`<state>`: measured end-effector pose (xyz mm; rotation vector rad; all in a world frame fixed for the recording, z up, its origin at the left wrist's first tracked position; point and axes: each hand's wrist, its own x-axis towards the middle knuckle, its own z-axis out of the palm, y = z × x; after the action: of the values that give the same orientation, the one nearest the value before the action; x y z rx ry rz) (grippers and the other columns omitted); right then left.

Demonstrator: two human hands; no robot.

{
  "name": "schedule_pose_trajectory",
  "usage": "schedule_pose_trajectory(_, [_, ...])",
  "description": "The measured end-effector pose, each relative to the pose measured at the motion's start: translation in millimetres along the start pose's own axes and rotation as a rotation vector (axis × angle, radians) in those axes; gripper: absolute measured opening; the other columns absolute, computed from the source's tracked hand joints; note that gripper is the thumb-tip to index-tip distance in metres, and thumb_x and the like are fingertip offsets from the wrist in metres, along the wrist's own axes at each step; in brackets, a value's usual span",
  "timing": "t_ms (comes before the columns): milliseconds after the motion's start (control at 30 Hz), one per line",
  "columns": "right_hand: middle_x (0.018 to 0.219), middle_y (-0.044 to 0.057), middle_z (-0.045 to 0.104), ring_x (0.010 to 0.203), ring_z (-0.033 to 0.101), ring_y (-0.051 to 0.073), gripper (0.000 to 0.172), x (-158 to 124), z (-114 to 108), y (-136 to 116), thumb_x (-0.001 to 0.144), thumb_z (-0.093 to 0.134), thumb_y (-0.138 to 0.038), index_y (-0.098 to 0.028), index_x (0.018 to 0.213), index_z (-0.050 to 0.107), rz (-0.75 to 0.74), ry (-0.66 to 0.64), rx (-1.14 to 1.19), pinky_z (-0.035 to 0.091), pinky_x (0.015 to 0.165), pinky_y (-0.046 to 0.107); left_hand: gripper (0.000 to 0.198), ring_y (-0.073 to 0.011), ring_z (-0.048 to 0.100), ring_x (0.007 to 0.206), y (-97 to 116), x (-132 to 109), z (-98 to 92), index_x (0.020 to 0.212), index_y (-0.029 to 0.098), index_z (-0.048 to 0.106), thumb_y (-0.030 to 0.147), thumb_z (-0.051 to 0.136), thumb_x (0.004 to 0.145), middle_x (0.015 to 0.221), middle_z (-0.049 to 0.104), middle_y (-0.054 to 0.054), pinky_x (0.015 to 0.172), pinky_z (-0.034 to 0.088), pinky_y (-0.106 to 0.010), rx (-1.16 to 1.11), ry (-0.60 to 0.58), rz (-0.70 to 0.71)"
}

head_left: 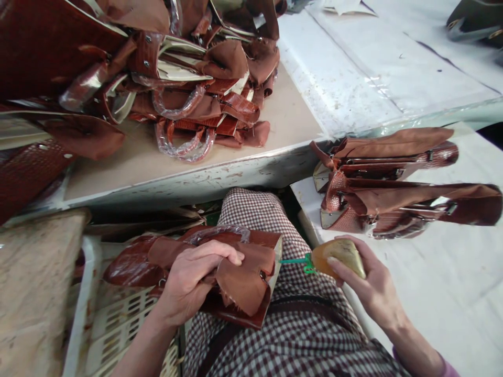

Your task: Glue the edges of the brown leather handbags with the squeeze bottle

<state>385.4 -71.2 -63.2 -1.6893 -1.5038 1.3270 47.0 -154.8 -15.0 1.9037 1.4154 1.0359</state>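
Observation:
My left hand [192, 280] grips a reddish-brown crocodile-textured leather handbag [247, 280], which lies on my checked lap with its raw-edged suede flap folded up. A plastic-wrapped handle [218, 234] curves along the bag's top. My right hand [367, 280] is shut around an amber squeeze bottle [338, 259] with a thin green nozzle [294, 261]. The nozzle tip points left, close to the bag's pale edge, and I cannot tell whether they touch.
A heap of similar brown bags [196, 89] sits on a beige-topped table [157, 162] ahead. Several more bags [393, 183] lie on a white table [444, 293] at right. A white plastic crate [118, 319] and a tan cloth [35, 298] sit at left.

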Motion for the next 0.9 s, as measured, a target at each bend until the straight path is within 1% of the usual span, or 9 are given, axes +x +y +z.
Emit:
schedule_pose_trajectory(167, [0.088,0.005,0.073,0.063,0.064,0.024,0.054,-11,-2,-1,0.078,0.083,-0.055,-0.022,0.117,0.066,0.048,-0.074,0.107,0.058,0.053,0.033,0.032,-0.0124,0.075,0.089,1,2,0.2,0.095,0.019,0.068,-0.006,0.05,0.09,0.096,0.077,-0.001,0.086,0.058,-0.018,0.012,0.019,-0.029])
schedule_pose_trajectory(367, [0.087,0.004,0.071,0.058,0.056,0.018,0.057,-33,9,-11,0.077,0.088,-0.05,-0.022,0.122,0.066,0.214,-0.163,0.487,0.049,0.043,0.026,0.032,-0.0149,0.076,0.09,0,2,1.1,0.097,0.019,0.069,-0.005,0.051,0.088,0.097,0.078,-0.002,0.086,0.059,-0.021,0.0,0.011,-0.049])
schedule_pose_trajectory(500, [0.073,0.005,0.066,0.05,0.049,0.015,0.046,-33,18,-5,0.077,0.088,-0.05,-0.015,0.104,0.074,0.209,-0.197,0.683,0.044,0.039,0.024,0.032,-0.0146,0.076,0.091,2,2,-0.6,0.096,0.022,0.07,-0.004,0.053,0.088,0.097,0.078,0.0,0.089,0.058,-0.019,0.046,0.033,-0.077])
schedule_pose_trajectory(600, [0.053,0.0,0.052,0.041,0.038,0.009,0.039,-30,17,12,0.083,0.083,-0.051,-0.012,0.085,0.076,0.249,-0.24,1.008,0.041,0.036,0.018,0.03,-0.013,0.075,0.098,1,2,-0.8,0.101,0.025,0.07,0.002,0.054,0.091,0.102,0.076,0.002,0.094,0.057,-0.017,0.139,0.062,-0.073])
schedule_pose_trajectory(667, [0.056,-0.001,0.053,0.038,0.031,0.005,0.042,-27,12,26,0.084,0.084,-0.052,-0.011,0.093,0.078,0.263,-0.296,1.291,0.038,0.032,0.013,0.024,-0.0151,0.073,0.11,-4,2,-0.2,0.104,0.026,0.069,0.009,0.054,0.096,0.12,0.071,-0.001,0.1,0.056,-0.02,0.282,0.12,-0.048])
schedule_pose_trajectory(733, [0.071,0.001,0.061,0.037,0.029,0.001,0.042,-26,1,37,0.085,0.085,-0.044,-0.012,0.109,0.075,0.221,-0.335,1.565,0.035,0.029,0.008,0.017,-0.0191,0.071,0.114,-12,5,-0.2,0.103,0.024,0.069,0.018,0.053,0.099,0.137,0.062,-0.007,0.098,0.059,-0.026,0.476,0.163,0.013])
schedule_pose_trajectory(767, [0.079,0.002,0.063,0.037,0.032,0.0,0.04,-26,-6,41,0.087,0.084,-0.037,-0.013,0.116,0.072,0.178,-0.339,1.682,0.034,0.029,0.005,0.017,-0.0202,0.073,0.109,-15,8,-0.7,0.102,0.023,0.069,0.023,0.053,0.1,0.137,0.061,-0.008,0.093,0.061,-0.027,0.575,0.151,0.063])
schedule_pose_trajectory(833, [0.088,0.002,0.062,0.039,0.043,-0.001,0.036,-28,-23,45,0.091,0.079,-0.021,-0.013,0.123,0.065,0.054,-0.315,1.853,0.036,0.03,0.002,0.019,-0.0194,0.076,0.092,-17,19,-2.4,0.104,0.023,0.069,0.028,0.051,0.101,0.122,0.069,-0.008,0.078,0.064,-0.026,0.757,0.068,0.19])
schedule_pose_trajectory(900, [0.093,0.004,0.062,0.042,0.054,0.001,0.038,-32,-44,45,0.091,0.073,-0.014,-0.011,0.126,0.06,-0.076,-0.265,1.924,0.042,0.032,0.003,0.021,-0.0175,0.077,0.078,-6,37,-3.2,0.105,0.023,0.068,0.027,0.048,0.102,0.1,0.076,-0.005,0.065,0.061,-0.023,0.84,-0.043,0.318])
